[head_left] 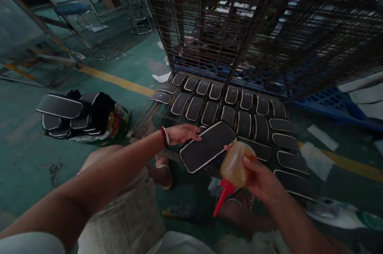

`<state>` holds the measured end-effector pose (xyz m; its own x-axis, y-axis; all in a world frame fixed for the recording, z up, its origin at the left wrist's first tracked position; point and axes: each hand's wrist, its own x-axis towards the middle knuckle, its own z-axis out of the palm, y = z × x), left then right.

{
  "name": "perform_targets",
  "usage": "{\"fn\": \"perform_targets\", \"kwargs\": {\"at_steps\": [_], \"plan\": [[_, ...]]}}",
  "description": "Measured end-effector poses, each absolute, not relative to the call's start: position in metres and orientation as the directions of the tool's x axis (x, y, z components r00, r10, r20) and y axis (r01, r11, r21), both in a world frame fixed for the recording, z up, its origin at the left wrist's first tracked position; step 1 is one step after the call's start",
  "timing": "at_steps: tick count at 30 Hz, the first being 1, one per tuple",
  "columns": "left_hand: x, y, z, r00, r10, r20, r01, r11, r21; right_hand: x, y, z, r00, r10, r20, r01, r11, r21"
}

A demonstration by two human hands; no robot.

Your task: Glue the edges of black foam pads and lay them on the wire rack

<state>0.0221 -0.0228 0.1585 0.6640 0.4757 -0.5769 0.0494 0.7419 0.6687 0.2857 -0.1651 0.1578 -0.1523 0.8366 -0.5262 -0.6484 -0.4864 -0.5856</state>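
My left hand (182, 133) grips the upper left edge of a dark oblong pad (209, 146) with rounded corners and a pale line round its rim. The pad is tilted above the floor in front of me. My right hand (261, 177) is wrapped round a squeeze bottle (236, 164) of amber liquid, its red nozzle (221, 200) pointing down and to the left. The bottle overlaps the pad's right end in view; whether they touch, I cannot tell. Beyond both hands, rows of similar pads (210, 113) lie on a wire rack panel (143, 120) near the floor.
Stacked dark pads (61, 106) rest on a sack at the left. Behind the rows rises a wire mesh cage (206, 18), with a blue pallet (326, 104) at its foot. Stools (73, 8) stand farther back. Paper scraps (317, 160) lie on the green floor at right.
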Motion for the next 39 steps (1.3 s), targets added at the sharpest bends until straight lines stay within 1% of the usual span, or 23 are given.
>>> {"fn": "perform_targets", "kwargs": {"at_steps": [2,4,8,10,12,14,16,18,20,23,27,31,35,37,39], "plan": [[0.03,-0.029,0.159,0.68,0.465,-0.567,0.101,0.707,0.7,0.282,-0.166,0.155,-0.182,0.835,-0.519,-0.622,-0.507,-0.597],[0.035,-0.032,0.16,0.675,0.495,-0.548,0.093,0.68,0.728,0.281,-0.165,0.155,-0.159,0.832,-0.531,-0.606,-0.507,-0.613],[0.033,-0.03,0.162,0.678,0.535,-0.504,0.076,0.631,0.772,0.296,-0.159,0.166,0.045,0.846,-0.531,-0.596,-0.404,-0.694],[0.03,-0.029,0.163,0.676,0.536,-0.505,0.09,0.62,0.779,0.312,-0.154,0.178,0.165,0.872,-0.461,-0.575,-0.295,-0.763],[0.027,-0.029,0.165,0.671,0.526,-0.523,0.12,0.619,0.776,0.327,-0.149,0.189,0.316,0.89,-0.329,-0.523,-0.126,-0.843],[0.027,-0.03,0.167,0.672,0.501,-0.545,0.158,0.622,0.767,0.339,-0.145,0.199,0.453,0.869,-0.198,-0.445,0.028,-0.895],[0.028,-0.031,0.169,0.668,0.477,-0.572,0.197,0.627,0.754,0.346,-0.141,0.204,0.536,0.838,-0.103,-0.37,0.123,-0.921],[0.029,-0.032,0.17,0.66,0.463,-0.591,0.23,0.624,0.746,0.349,-0.139,0.205,0.573,0.819,-0.042,-0.318,0.174,-0.932],[0.028,-0.031,0.168,0.671,0.45,-0.589,0.263,0.599,0.757,0.351,-0.137,0.203,0.582,0.813,-0.022,-0.292,0.184,-0.938],[0.025,-0.028,0.161,0.73,0.388,-0.562,0.308,0.547,0.778,0.355,-0.137,0.199,0.555,0.831,-0.03,-0.259,0.138,-0.956],[0.019,-0.024,0.152,0.789,0.31,-0.531,0.322,0.527,0.786,0.361,-0.138,0.194,0.52,0.854,-0.027,-0.214,0.1,-0.972],[0.016,-0.024,0.151,0.809,0.322,-0.491,0.269,0.539,0.798,0.36,-0.139,0.195,0.528,0.849,-0.005,-0.203,0.12,-0.972],[0.018,-0.024,0.153,0.824,0.343,-0.45,0.205,0.561,0.802,0.353,-0.137,0.198,0.488,0.872,-0.043,-0.242,0.088,-0.966],[0.019,-0.025,0.154,0.828,0.348,-0.44,0.188,0.567,0.802,0.35,-0.135,0.199,0.519,0.853,-0.056,-0.266,0.099,-0.959],[0.02,-0.025,0.154,0.83,0.346,-0.437,0.183,0.571,0.8,0.347,-0.134,0.199,0.59,0.805,-0.06,-0.288,0.14,-0.947]]}}
